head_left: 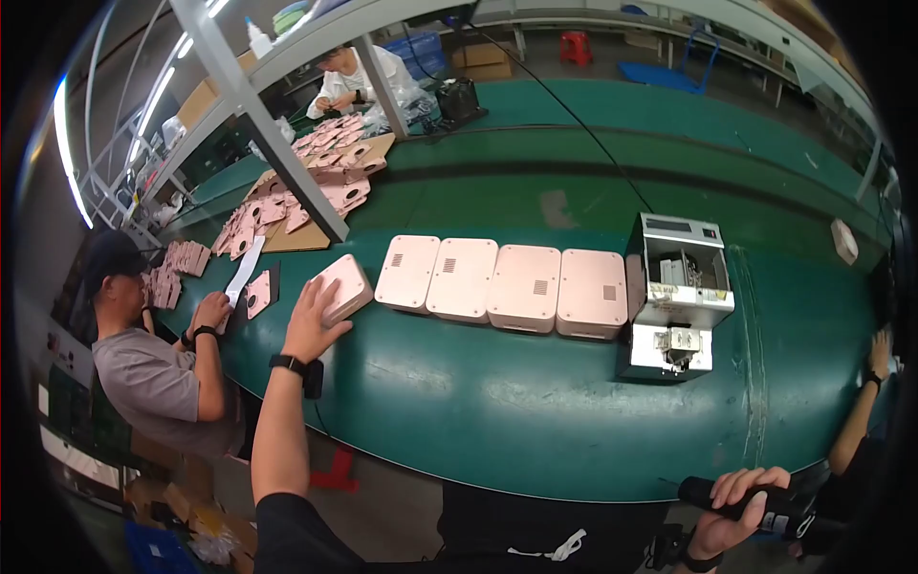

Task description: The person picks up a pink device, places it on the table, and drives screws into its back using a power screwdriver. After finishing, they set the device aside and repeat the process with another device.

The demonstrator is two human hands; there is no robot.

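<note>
My left hand (313, 323) is on a pale pink box-shaped housing (350, 290) at the left end of a row, its fingers over the left end and the thumb along the near side. This housing sits askew and apart from the others. Several matching housings (463, 277) stand side by side to its right, with small vent slots and corner holes on top. At the lower right, my right hand (741, 502) is wrapped round a black electric screwdriver (703, 494), its thin bit pointing left over the table's near edge.
A screw feeder (677, 297) stands right of the row on the green table (459, 383). Pink panels (273, 210) lie on cardboard behind a metal post (296, 172). Co-workers sit at the left (158, 359) and far side (359, 81); another person's arm (861, 411) reaches in at right.
</note>
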